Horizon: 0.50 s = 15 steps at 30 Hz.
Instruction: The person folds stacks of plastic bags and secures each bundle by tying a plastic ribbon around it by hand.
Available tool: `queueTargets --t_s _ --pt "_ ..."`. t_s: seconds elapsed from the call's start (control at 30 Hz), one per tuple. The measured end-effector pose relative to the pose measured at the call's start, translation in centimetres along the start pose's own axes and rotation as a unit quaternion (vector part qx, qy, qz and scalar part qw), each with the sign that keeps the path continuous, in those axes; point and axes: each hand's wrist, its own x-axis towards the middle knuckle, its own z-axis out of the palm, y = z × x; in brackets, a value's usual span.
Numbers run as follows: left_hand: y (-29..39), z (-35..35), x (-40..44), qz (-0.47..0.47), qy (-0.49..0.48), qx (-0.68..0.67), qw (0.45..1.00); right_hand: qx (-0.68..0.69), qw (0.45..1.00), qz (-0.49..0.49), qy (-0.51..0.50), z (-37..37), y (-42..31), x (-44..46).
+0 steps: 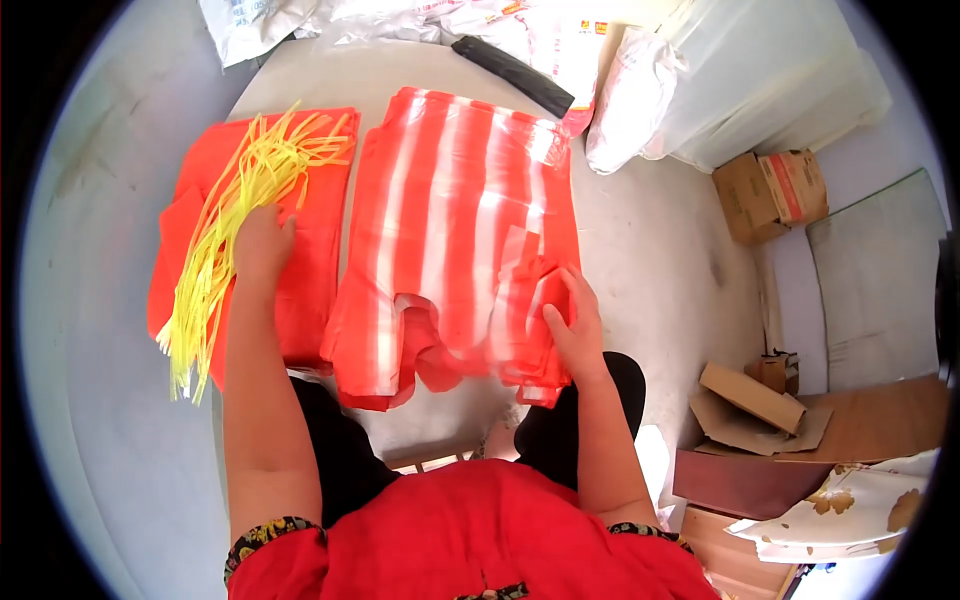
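Observation:
A stack of red-and-white striped plastic bags (460, 200) lies in front of me, its handle cut-out facing my body. My right hand (577, 325) is at the stack's near right corner, thumb and fingers curled round the bunched handle. On the left, a bundle of yellow strips (215, 245) lies across a pile of red plastic bags (325, 240). My left hand (262, 243) reaches into the middle of these strips with bent fingers closed on them. Its fingertips are partly hidden, so how many strips it holds does not show.
A long black rolled item (512, 75) and white printed packages (635, 95) lie along the far edge of the pale surface (660, 260). Cardboard boxes (770, 195) stand at the right, with an opened carton (755, 410) nearer me. A wall runs along the left.

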Motion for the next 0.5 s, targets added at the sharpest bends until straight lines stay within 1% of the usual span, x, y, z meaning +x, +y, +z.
queueTargets --t_s 0.07,0.1,0.17,0.2,0.27,0.3,0.37,0.4,0.47,0.5 --pt "2.8 -1.8 -1.0 0.033 -0.053 -0.109 0.992 -0.022 0.999 -0.024 -0.015 0.1 -0.8 0.7" --pt "4.6 -2.4 -1.7 0.049 -0.079 -0.163 0.982 -0.027 0.999 -0.022 -0.006 0.2 -1.1 1.0" --pt "6.9 -2.1 -3.2 0.097 -0.065 -0.218 0.969 -0.039 0.999 -0.022 0.014 0.5 -1.5 2.1" --pt "8.1 -2.2 -4.2 0.120 -0.058 -0.245 0.960 -0.042 0.999 -0.032 0.007 0.5 -1.5 2.7" --pt "10.5 -3.4 -6.5 0.191 -0.068 -0.191 0.961 -0.048 0.998 -0.048 -0.010 0.5 -1.4 3.7" --pt "11.4 -4.1 -7.3 0.225 -0.075 -0.162 0.958 -0.035 0.998 -0.040 -0.018 0.5 -1.9 4.1" --pt "12.2 -4.3 -8.5 0.230 -0.140 -0.152 0.951 -0.007 0.999 -0.020 -0.034 0.2 -3.0 4.6" --pt "12.4 -4.3 -9.0 0.232 -0.173 -0.148 0.946 -0.025 0.999 -0.010 -0.046 -0.1 -3.2 4.6" --pt "12.8 -3.7 -9.5 0.236 -0.178 -0.095 0.951 -0.062 0.996 0.008 -0.066 -0.5 -3.4 4.7" --pt "12.9 -3.4 -9.7 0.238 -0.180 -0.068 0.952 -0.041 0.997 0.007 -0.059 -0.5 -3.0 4.5"
